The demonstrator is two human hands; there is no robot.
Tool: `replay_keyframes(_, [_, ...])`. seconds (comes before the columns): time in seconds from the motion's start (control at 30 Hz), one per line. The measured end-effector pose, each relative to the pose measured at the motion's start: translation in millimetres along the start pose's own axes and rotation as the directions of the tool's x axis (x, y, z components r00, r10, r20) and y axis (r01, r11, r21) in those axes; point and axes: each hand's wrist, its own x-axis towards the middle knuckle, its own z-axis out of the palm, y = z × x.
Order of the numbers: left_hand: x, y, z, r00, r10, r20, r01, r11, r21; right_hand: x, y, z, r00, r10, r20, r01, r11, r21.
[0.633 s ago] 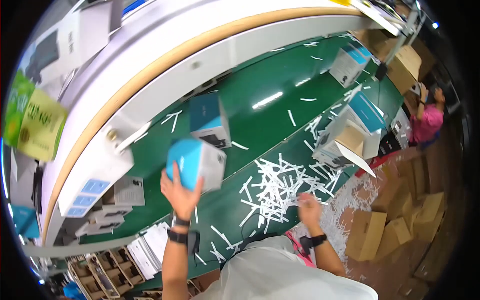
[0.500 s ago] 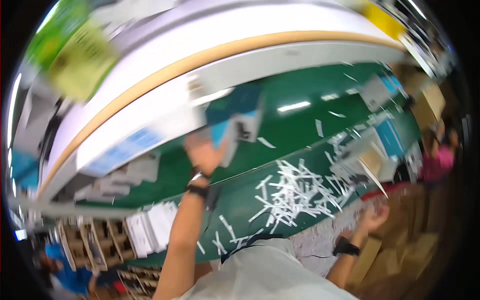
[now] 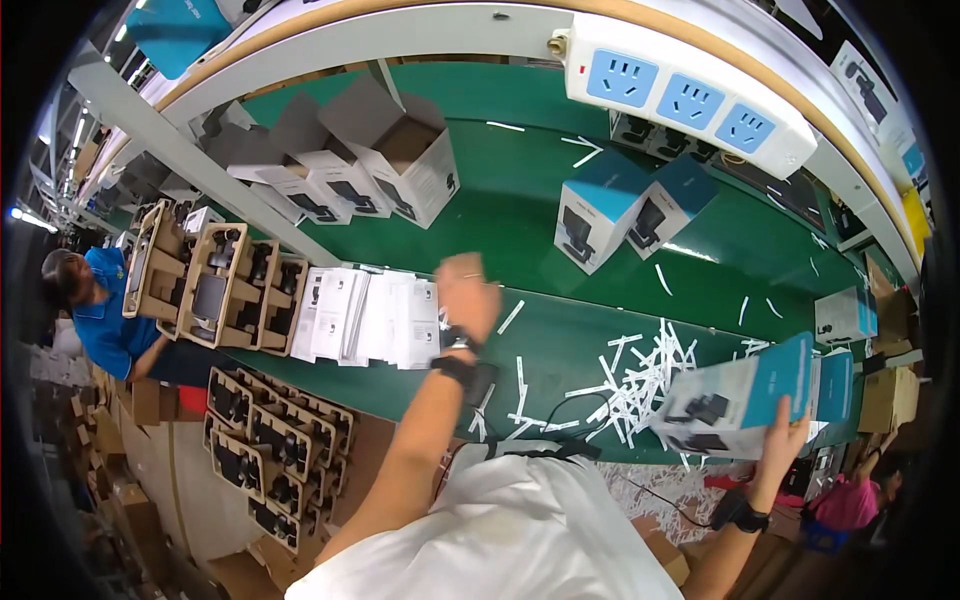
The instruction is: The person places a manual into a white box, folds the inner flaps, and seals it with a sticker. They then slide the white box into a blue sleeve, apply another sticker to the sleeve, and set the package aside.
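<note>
My left hand (image 3: 468,297) is over the green bench, at the right end of a row of white printed booklets (image 3: 385,318). Its fingers are smeared by motion, so their grip cannot be made out. At the right, my right hand (image 3: 782,445) grips the teal end of a white and teal carton (image 3: 725,405) with a camera-like device pictured on it. The carton lies tilted beside a heap of white paper strips (image 3: 640,385). Two more teal-topped cartons (image 3: 600,215) stand together farther back.
Open grey-white boxes (image 3: 395,160) stand at the back left. Pulp trays (image 3: 220,290) holding black devices sit left of the booklets, with more trays (image 3: 275,440) stacked lower. A power strip (image 3: 690,95) hangs on the shelf edge. A person in blue (image 3: 105,310) is at the left.
The view has swung left, bringing the trays and booklets further in. My left hand has gone from beside a carton to the booklets. My right hand now holds a carton.
</note>
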Motion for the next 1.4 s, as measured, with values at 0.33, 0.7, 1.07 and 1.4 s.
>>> replay_keyframes(0.33, [-26, -172, -20, 0.896, -0.304, -0.324, 0.309, 0.95, -0.038, -127, -147, 242, 0.925, -0.348, 0.149, 0.336, 0.936, 0.102])
replay_keyframes(0.7, [-91, 141, -202, 0.981, 0.073, -0.182, -0.195, 0.269, -0.943, -80, -109, 122, 0.949, -0.312, -0.039, 0.31, 0.906, 0.288])
replay_keyframes(1.07, [-82, 198, -216, 0.796, 0.184, -0.576, -0.596, 0.077, -0.799, -40, 2, 232, 0.977, 0.069, 0.202, -0.096, 0.988, 0.123])
replay_keyframes(1.4, [-55, 139, -130, 0.756, 0.595, -0.274, -0.645, 0.604, -0.468, -132, -32, 241, 0.932, 0.223, 0.285, -0.329, 0.851, 0.41])
